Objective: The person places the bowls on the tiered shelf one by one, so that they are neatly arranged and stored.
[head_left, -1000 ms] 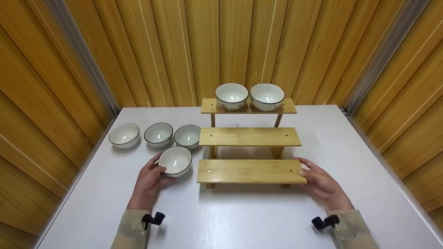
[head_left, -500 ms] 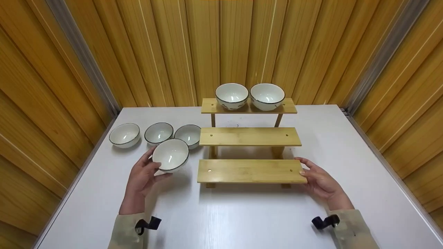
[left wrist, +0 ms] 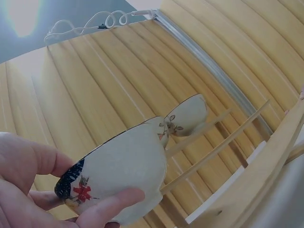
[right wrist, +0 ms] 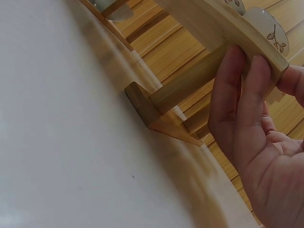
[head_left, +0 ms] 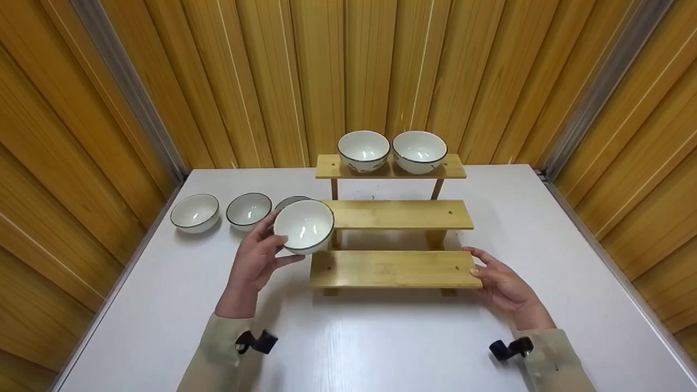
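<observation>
My left hand (head_left: 259, 256) grips a white bowl (head_left: 304, 226) with a dark rim by its left side, thumb at the rim and fingers beneath. It hangs over the left ends of the lower and middle boards. In the left wrist view this bowl (left wrist: 123, 171) shows a dark blue patch and a red flower outside. With thumb and fingers, my right hand (head_left: 503, 283) pinches the right end of the lowest board of a three-tier wooden stand (head_left: 395, 269); the right wrist view shows fingers under that board (right wrist: 247, 35).
Two bowls, a left one (head_left: 364, 151) and a right one (head_left: 420, 152), stand on the top board. On the white table (head_left: 354, 348) at left are a bowl (head_left: 195, 212), another bowl (head_left: 249, 210) and a third bowl (head_left: 291, 201), partly hidden. Wood-panelled walls (head_left: 261, 81) enclose the table.
My left hand has raised the bowl from near the table, first slightly left, then right and forward to the stand's left end. My right hand keeps its hold on the board.
</observation>
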`<action>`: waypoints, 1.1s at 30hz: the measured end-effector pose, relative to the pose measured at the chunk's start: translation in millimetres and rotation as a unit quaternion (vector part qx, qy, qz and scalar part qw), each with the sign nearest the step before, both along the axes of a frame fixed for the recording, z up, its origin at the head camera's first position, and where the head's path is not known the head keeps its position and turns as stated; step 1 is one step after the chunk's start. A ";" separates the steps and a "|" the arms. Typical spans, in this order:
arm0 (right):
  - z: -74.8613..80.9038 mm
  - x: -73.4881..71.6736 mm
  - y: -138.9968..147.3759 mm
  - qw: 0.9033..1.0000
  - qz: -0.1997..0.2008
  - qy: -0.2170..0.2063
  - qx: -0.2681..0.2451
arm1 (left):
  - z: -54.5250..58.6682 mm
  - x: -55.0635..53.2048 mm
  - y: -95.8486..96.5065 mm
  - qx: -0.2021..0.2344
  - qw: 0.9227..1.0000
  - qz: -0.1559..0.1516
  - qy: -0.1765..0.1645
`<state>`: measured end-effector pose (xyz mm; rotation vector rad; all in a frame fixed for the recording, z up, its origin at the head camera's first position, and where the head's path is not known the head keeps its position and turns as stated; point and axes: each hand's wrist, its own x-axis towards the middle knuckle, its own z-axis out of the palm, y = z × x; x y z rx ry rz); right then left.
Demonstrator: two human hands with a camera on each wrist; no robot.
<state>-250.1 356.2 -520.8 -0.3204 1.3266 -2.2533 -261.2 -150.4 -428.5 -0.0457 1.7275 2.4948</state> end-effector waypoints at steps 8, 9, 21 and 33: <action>0.1 -0.9 0.0 1.000 0.001 -0.002 -0.003 | 18.3 -12.7 41.0 0.012 0.999 -0.036 -0.001; 0.0 -1.1 0.1 1.000 0.003 -0.001 -0.003 | 20.9 -14.3 45.9 0.014 0.999 -0.041 0.001; -0.1 -2.8 -0.6 1.000 0.017 -0.001 -0.013 | 39.9 -40.3 110.4 0.024 0.996 -0.081 -0.009; -0.7 -2.0 0.8 1.000 0.012 0.002 0.005 | 41.5 -59.3 170.8 0.023 0.994 -0.104 -0.036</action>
